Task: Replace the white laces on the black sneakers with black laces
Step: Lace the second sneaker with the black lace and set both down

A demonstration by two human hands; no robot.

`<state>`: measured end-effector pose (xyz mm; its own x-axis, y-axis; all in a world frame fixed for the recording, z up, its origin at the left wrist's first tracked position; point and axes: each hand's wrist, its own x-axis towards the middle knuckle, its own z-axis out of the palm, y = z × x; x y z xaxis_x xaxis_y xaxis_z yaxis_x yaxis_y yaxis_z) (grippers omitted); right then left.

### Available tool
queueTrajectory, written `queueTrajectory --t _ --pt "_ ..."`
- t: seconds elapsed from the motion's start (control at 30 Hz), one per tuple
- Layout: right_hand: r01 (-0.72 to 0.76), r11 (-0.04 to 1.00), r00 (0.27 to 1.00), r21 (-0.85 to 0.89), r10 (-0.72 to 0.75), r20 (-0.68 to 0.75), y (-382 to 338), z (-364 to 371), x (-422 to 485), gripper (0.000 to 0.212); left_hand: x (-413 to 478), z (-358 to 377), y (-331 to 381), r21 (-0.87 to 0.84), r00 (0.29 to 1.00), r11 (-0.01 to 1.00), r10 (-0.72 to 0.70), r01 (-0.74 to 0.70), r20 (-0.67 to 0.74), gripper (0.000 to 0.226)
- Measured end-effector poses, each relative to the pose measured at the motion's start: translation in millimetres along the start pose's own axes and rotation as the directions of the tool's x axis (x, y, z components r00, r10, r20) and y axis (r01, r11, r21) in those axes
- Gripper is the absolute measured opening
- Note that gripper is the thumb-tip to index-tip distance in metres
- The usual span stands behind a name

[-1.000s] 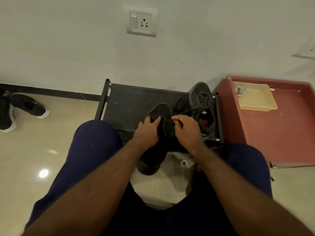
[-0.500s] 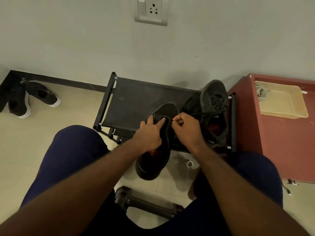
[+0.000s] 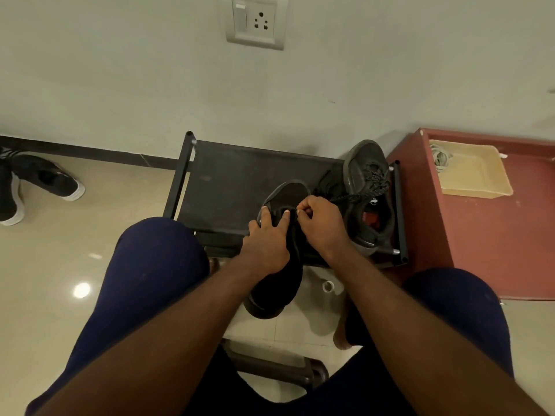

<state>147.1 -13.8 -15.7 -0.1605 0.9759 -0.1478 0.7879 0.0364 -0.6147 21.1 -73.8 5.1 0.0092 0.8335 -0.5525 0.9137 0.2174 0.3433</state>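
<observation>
- Starting at the far left, a pair of black low-top shoes with white soles (image 3: 45, 181) sits on the glossy beige tiled floor (image 3: 54, 265) by the wall.
- Next over is a low black metal-frame shoe rack with a dark fabric shelf (image 3: 240, 181), pushed against the wall under a white wall socket (image 3: 255, 22).
- The plain black sneaker (image 3: 279, 286) being laced has its toe up on the rack's front edge and its heel hanging out toward the person's knees.
- The left hand (image 3: 267, 238) grips that shoe from above, with fingers apart over the top and wrapped on its left edge.
- The right hand (image 3: 324, 223) is right beside it. Thumb and forefinger are pinched together on the thin black lace (image 3: 345, 200) and the other fingers are curled in.
- The lace trails right toward a second black sneaker (image 3: 369, 187), already laced in black and tipped up at the rack's right end.
- A small white ring (image 3: 329, 286) lies on the floor below.
- Far right, on a reddish-brown wooden cabinet (image 3: 495, 250), there's a beige plastic tray (image 3: 480, 178) holding a coil of white laces (image 3: 440, 156).
</observation>
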Motion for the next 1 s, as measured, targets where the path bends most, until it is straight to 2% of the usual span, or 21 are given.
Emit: queueTrajectory --t 0.17,0.47,0.63,0.87,1.0 --pt "-0.061 0.997 0.997 -0.036 0.060 -0.048 -5 4 -8 0.009 -4 4 -1 -0.005 1.000 1.000 0.009 -0.009 -0.008 0.083" --pt "-0.047 0.982 0.998 -0.184 0.055 0.043 -16 -7 -3 0.015 -12 7 -8 0.004 0.997 0.999 0.055 -0.054 -0.055 0.083" --pt "-0.053 0.986 0.998 -0.156 0.057 0.024 -13 -5 -7 0.013 -11 11 -6 0.044 0.996 0.998 0.050 -0.047 -0.068 0.084" --pt "-0.129 0.992 0.989 0.010 0.129 -0.074 -8 6 -12 0.010 -11 11 -6 0.041 0.997 0.998 0.042 -0.039 -0.071 0.085" --pt "-0.130 0.991 0.988 0.005 0.130 -0.087 -11 8 -13 0.011 -11 13 -6 0.047 0.996 0.998 0.047 -0.043 -0.080 0.086"
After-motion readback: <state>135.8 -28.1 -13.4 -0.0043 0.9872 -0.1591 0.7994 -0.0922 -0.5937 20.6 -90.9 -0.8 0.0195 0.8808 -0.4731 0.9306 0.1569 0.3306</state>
